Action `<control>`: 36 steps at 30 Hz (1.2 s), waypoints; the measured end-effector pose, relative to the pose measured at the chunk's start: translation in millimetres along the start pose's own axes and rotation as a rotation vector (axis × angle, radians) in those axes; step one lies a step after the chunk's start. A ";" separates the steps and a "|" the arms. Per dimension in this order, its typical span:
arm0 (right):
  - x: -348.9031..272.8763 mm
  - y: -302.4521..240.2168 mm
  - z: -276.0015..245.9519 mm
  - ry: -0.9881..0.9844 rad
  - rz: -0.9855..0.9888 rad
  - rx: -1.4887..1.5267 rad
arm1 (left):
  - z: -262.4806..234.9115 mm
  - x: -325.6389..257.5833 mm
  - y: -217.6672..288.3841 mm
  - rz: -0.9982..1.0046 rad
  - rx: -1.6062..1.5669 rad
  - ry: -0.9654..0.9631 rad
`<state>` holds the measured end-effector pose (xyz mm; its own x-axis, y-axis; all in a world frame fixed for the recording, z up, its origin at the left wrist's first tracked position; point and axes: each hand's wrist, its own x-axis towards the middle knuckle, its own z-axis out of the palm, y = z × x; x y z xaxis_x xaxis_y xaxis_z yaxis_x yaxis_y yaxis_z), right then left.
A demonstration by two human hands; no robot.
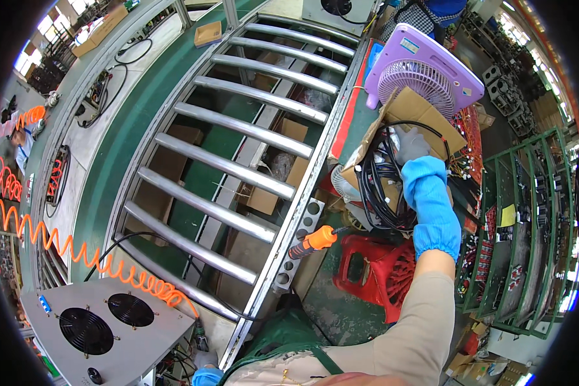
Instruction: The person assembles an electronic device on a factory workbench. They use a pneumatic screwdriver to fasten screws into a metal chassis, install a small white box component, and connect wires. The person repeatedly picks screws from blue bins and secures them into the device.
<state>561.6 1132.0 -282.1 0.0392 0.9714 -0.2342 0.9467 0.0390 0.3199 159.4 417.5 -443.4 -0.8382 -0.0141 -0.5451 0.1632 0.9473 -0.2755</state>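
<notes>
My right hand wears a grey glove and a blue sleeve cover. It reaches into an open cardboard box at the right and closes among a bundle of black cables coiled inside; one cable arcs from the glove over the box flap. My left hand, also in a grey glove with a blue cuff, shows only partly at the bottom edge. It sits at the lower end of a dark air tool fed by an orange coiled hose; its fingers are hidden.
A steel roller conveyor fills the middle, beside a green belt. A purple fan stands behind the box. An orange-handled screwdriver rests in the conveyor rail, above a red stool. A grey unit with two fans lies lower left, a green rack right.
</notes>
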 end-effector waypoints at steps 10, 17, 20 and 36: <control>56.7 15.3 52.7 -0.041 0.058 0.476 | -1.0 11.9 -3.6 -0.002 -0.106 -0.004; 13.2 8.9 23.5 0.165 0.089 0.409 | -42.5 -18.1 14.7 0.073 -0.192 -0.121; 3.8 39.1 7.8 0.402 0.101 0.462 | -37.3 -14.2 9.3 0.090 -0.141 -0.026; -181.1 145.7 -216.5 1.472 -0.319 0.924 | -7.1 19.8 -2.8 0.145 -0.230 -0.091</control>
<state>623.2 1012.5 5.6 0.0329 0.3593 0.9326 0.7347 0.6239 -0.2663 138.6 416.8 -447.8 -0.7630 0.1084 -0.6373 0.1475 0.9890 -0.0083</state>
